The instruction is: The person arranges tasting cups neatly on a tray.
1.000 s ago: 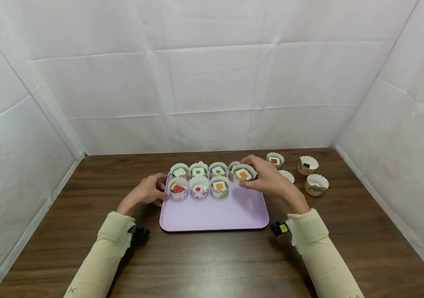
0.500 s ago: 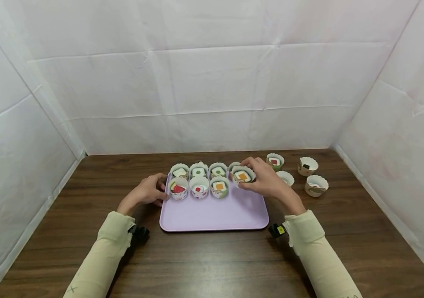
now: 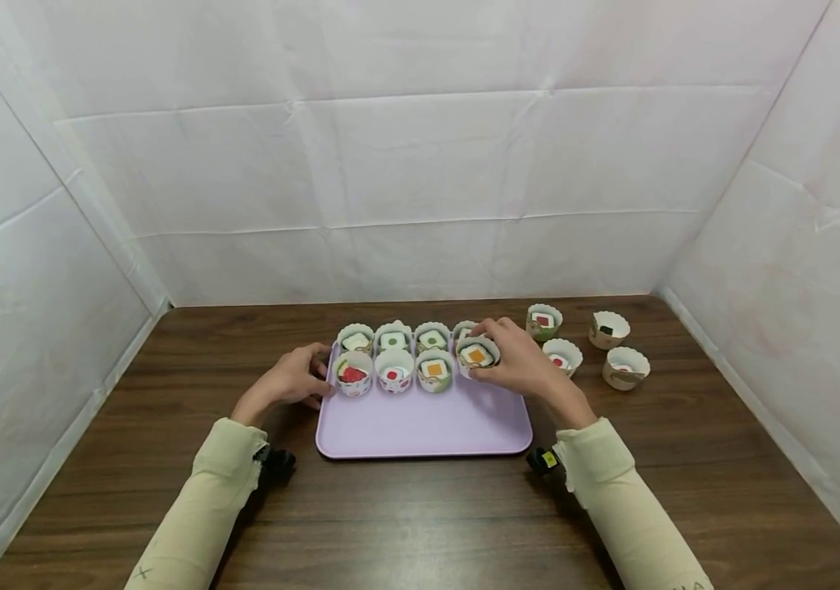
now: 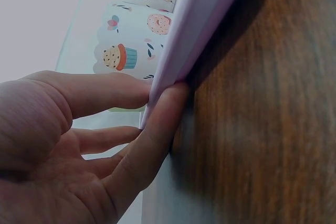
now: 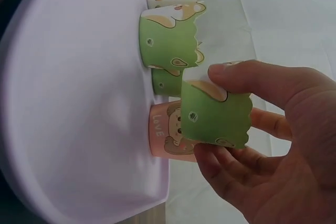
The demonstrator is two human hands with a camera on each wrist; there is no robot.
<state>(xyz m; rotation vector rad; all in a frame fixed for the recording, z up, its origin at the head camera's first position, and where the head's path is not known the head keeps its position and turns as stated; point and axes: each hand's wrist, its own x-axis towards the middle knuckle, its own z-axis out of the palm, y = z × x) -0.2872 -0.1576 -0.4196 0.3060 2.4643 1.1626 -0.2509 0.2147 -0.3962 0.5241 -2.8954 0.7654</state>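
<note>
My right hand (image 3: 519, 359) grips a green paper baking cup (image 5: 215, 116) by its side, thumb opposite the fingers. Inside it shows a white square with an orange centre. The cup is held over the right end of the lilac tray (image 3: 423, 430), in front of a pink cup (image 5: 164, 135) partly hidden by it. At the tray's left edge, my left hand (image 3: 290, 377) pinches the rim between thumb and fingers. On the tray, the front row has a cup with a red piece (image 3: 352, 374), a cup with a small red-centred piece (image 3: 394, 373) and another orange-centred one (image 3: 434, 371).
Along the tray's back edge stand several more filled cups, among them two with green-dotted white pieces (image 3: 393, 338). Right of the tray, loose cups stand on the wooden table (image 3: 420, 524), including a green one (image 3: 543, 322). White sheeting (image 3: 420, 164) encloses the table's back and sides.
My right hand has moved slightly left and down with the green cup, closer to the front row. The loose cup behind that hand shows more now. My left hand has stayed at the tray.
</note>
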